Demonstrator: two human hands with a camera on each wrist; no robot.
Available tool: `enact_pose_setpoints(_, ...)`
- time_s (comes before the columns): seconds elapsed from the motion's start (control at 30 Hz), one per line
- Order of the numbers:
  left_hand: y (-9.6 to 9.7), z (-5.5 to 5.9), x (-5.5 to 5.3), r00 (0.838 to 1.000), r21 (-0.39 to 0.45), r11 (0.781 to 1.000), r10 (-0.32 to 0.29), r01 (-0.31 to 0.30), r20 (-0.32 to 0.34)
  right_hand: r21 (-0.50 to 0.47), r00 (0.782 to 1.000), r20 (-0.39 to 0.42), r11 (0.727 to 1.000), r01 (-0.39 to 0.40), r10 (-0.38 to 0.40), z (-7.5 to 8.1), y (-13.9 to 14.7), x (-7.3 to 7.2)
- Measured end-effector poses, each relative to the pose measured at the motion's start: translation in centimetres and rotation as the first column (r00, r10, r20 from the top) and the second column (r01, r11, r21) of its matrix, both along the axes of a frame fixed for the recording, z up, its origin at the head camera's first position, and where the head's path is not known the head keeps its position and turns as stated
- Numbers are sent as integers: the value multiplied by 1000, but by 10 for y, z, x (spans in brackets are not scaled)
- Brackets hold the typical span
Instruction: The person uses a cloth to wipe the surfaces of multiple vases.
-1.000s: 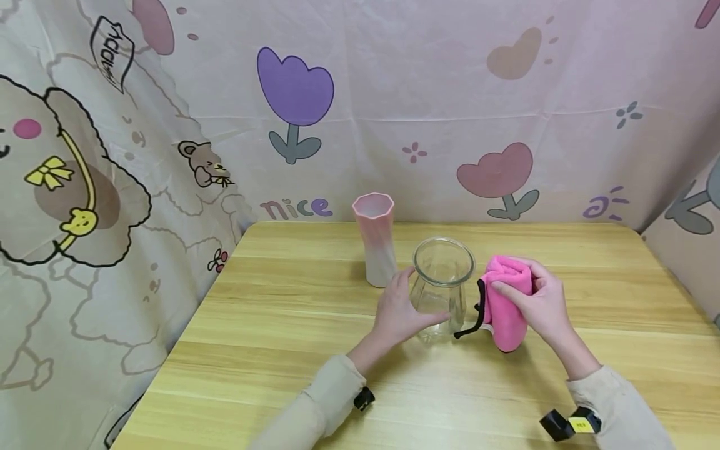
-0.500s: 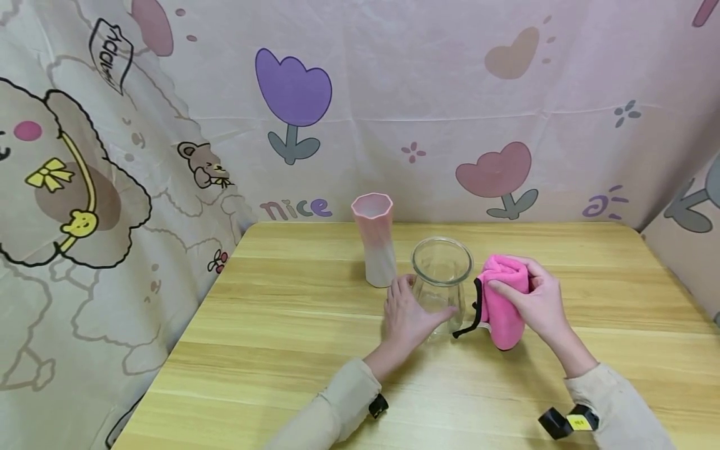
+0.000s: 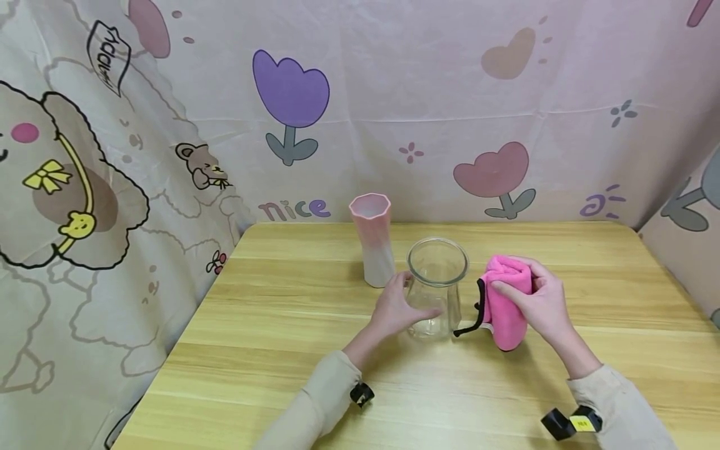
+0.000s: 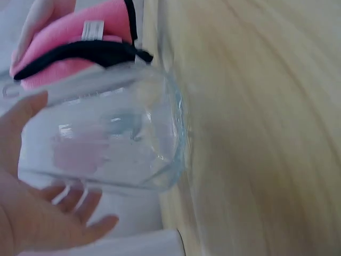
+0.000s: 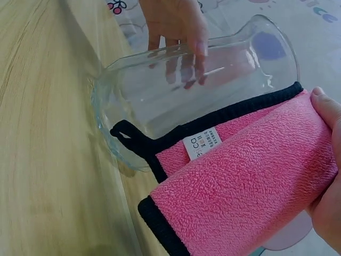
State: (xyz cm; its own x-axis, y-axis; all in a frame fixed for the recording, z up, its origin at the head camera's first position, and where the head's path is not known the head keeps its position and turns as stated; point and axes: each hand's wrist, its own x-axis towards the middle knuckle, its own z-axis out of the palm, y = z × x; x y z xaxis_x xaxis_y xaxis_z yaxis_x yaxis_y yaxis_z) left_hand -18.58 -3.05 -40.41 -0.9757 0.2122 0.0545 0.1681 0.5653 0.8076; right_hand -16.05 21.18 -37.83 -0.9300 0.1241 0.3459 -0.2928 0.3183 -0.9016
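Pink cloth point(image 3: 508, 315) is sitting pinched in my right hand point(image 3: 547, 301), beside the jar point(image 3: 447, 294) that is standing upright on the table point(image 3: 259, 325), my left hand point(image 3: 392, 310) spreading loosely around the glass.

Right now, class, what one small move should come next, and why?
Probably the left hand should close on the glass jar to steady it: its thumb and fingers are spread about the jar, while the right hand grips the pink cloth beside it.
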Motion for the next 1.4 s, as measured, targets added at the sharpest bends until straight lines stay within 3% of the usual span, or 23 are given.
enact_pose_setpoints(0.13, -12, -1, -10, 987, 109, 984, -147, 139, 65, -3, 1000, 3, 1000, -17, 17, 0, 0, -1)
enact_pose_setpoints(0.3, -26, 0, -24, 944, 177, 945, -302, 277, 134, 9, 1000, 12, 1000, -26, 26, 1, -1, -1)
enact_pose_setpoints(0.43, -33, -2, -33, 907, 189, 907, -403, 377, 123, 21, 1000, 14, 999, -25, 25, -1, -2, 0)
enact_pose_setpoints(0.57, -36, -3, -40, 875, 225, 878, -460, 423, 149, 16, 999, 19, 999, -43, 43, -5, -2, 1)
enact_pose_setpoints(0.67, -37, -4, -40, 861, 268, 865, -477, 425, 175, 15, 997, 17, 997, -73, 72, -9, -3, 0)
enact_pose_setpoints(0.77, -37, -5, -37, 873, 253, 872, -464, 419, 150, 21, 996, 17, 996, -92, 91, -11, -4, -1)
enact_pose_setpoints(0.93, -36, -7, -27, 940, 181, 933, -330, 311, 85, 32, 995, 25, 995, -93, 93, -7, -8, -3)
enact_pose_setpoints(1.03, -37, -8, -21, 965, 190, 951, -258, 243, 57, 34, 994, -3, 994, -106, 106, -1, -11, -5)
enact_pose_setpoints(1.2, -37, -9, -16, 966, 210, 943, -255, 258, -41, 18, 983, -89, 988, -156, 157, 10, -18, -7)
enact_pose_setpoints(1.4, -37, -11, -14, 966, 187, 948, -249, 259, -74, -32, 965, -121, 971, -237, 232, 12, -27, -10)
